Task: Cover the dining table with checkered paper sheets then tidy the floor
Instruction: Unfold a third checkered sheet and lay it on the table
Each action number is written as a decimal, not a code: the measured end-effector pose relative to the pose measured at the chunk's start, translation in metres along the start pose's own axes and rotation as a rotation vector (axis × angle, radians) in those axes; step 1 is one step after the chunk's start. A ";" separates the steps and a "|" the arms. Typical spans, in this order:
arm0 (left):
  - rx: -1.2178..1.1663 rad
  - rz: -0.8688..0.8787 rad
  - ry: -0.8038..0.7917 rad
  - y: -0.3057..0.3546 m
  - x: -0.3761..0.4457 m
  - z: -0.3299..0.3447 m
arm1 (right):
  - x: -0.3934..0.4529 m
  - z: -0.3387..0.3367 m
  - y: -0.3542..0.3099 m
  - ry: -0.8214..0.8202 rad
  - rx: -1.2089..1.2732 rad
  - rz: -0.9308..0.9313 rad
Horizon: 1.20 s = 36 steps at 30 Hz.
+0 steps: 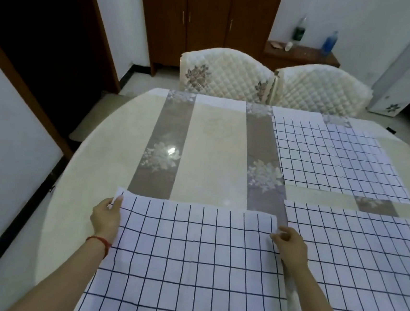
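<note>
Sheet [189, 254] nearest the camera is held at its two far corners: the left corner is pinched by the left hand [106, 217], the right corner by the right hand [289, 243], each grip narrow on paper. Two more sheets [336, 155] [364, 258] are laid flat to the right on the surface [212, 143]. Two chairs [225, 74] are seen beyond.

Dim, bluish indoor light, with one small white glare spot on the glossy beige oval tabletop [172, 150] (an overhead lamp's reflection). Shadows are soft and faint. Wide-angle bending curves the edges; far bottles look blurred.
</note>
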<state>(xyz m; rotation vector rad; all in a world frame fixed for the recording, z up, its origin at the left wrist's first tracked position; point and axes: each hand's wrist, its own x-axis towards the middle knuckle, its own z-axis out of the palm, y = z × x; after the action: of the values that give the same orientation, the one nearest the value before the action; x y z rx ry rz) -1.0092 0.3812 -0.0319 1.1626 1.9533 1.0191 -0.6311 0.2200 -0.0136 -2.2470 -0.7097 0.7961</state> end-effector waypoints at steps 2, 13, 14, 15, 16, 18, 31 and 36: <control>0.018 -0.027 -0.034 -0.003 0.002 -0.004 | -0.003 0.007 -0.002 0.052 -0.003 0.021; 0.093 -0.031 -0.210 -0.029 0.003 -0.023 | -0.023 0.041 0.004 0.137 -0.177 0.161; 0.077 -0.035 -0.210 -0.029 0.003 -0.023 | -0.023 0.041 0.005 0.144 -0.138 0.176; 0.061 -0.043 -0.210 -0.030 0.003 -0.023 | -0.022 0.040 0.005 0.149 -0.125 0.180; 0.046 -0.048 -0.209 -0.030 0.003 -0.022 | -0.022 0.039 0.006 0.147 -0.143 0.181; 0.019 -0.048 -0.193 -0.032 0.003 -0.021 | -0.021 0.036 0.007 0.123 -0.189 0.167; -0.088 -0.032 -0.179 -0.004 0.027 0.009 | 0.021 0.035 -0.020 0.188 0.012 0.000; -0.047 -0.015 -0.192 0.002 0.036 0.018 | 0.030 0.038 -0.021 0.190 0.004 0.018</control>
<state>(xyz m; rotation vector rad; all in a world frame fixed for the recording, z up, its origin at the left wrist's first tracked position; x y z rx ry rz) -1.0083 0.4199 -0.0436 1.1732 1.7756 0.9058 -0.6427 0.2678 -0.0320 -2.2909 -0.5982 0.5820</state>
